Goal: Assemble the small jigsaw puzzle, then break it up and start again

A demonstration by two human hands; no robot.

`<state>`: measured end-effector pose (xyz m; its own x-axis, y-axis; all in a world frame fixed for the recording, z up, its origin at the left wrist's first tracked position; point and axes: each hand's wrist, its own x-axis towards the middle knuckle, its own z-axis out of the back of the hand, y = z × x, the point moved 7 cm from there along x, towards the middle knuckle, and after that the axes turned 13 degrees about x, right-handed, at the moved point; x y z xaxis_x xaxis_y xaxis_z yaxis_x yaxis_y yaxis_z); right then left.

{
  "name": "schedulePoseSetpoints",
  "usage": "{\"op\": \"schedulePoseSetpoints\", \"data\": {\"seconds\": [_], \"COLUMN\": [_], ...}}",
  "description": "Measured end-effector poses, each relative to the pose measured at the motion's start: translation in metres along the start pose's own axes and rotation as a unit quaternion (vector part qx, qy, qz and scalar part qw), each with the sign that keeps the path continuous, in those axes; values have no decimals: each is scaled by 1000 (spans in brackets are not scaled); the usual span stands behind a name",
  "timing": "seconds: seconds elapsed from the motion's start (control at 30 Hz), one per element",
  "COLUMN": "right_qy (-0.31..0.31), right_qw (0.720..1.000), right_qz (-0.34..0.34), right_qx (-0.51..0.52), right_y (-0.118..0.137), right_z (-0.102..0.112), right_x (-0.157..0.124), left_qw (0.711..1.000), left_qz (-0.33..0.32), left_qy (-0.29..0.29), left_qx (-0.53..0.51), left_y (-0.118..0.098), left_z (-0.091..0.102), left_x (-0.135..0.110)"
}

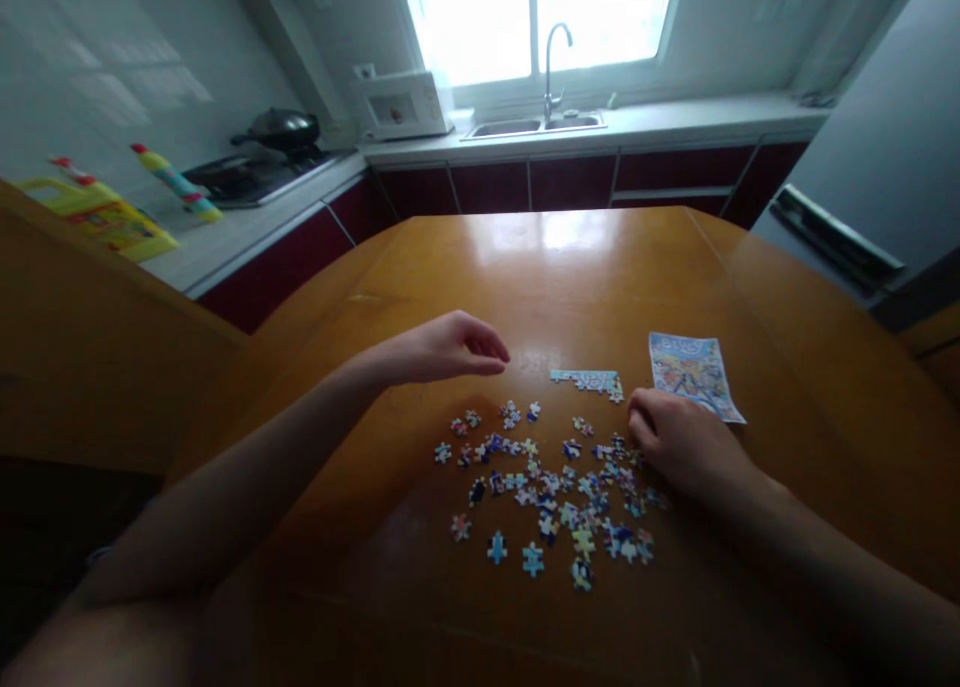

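Note:
My left hand (466,347) hovers over the table, left of a joined strip of jigsaw puzzle (596,379). Its thumb and fingers curl together in a loose pinch; anything between the tips is too small to make out. My right hand (679,437) rests with fingers curled under, beside the right edge of the loose jigsaw pieces (551,482). What those fingers hold, if anything, is hidden. Right behind that hand lies the puzzle's picture sheet (690,372), its lower edge close to the knuckles. The loose pieces lie scattered, some touching or overlapping.
The wooden table (450,277) is broad with rounded sides. Beyond it are a counter with a sink (517,127), a faucet (549,77) and a microwave (401,105). A stove with a wok (281,129) and yellow bottles (105,217) stand left; a fridge (862,117) stands right.

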<state>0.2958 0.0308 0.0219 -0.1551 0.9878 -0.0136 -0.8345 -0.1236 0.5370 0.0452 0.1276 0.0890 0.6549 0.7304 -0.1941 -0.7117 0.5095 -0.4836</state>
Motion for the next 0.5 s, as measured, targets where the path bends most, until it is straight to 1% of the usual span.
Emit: {"op": "schedulePoseSetpoints", "data": {"seconds": [0.03,0.1,0.13,0.17,0.23,0.3,0.4,0.5], "right_qy": [0,-2,-2,-2,-4,-4,-2,-3], "right_qw": [1000,1000,1000,1000,1000,1000,1000,1000], "right_qz": [0,2,4,5,4,0,-4,-7], "right_qx": [0,1,3,3,3,2,5,9], "right_y": [0,0,0,1,3,3,2,1], "right_z": [0,1,1,1,2,2,1,0], "right_x": [0,0,0,0,0,0,1,1], "left_qw": [999,996,992,988,981,977,973,977], "left_qz": [15,52,72,93,114,135,150,126], "left_qy": [12,35,34,17,-22,-40,-60,-79], "left_qx": [25,67,94,122,153,157,163,151], "left_y": [3,15,22,28,36,39,37,32], "left_z": [-4,-19,-26,-32,-43,-56,-69,-73], "left_x": [-16,-49,-64,-77,-98,-112,-121,-120]}}
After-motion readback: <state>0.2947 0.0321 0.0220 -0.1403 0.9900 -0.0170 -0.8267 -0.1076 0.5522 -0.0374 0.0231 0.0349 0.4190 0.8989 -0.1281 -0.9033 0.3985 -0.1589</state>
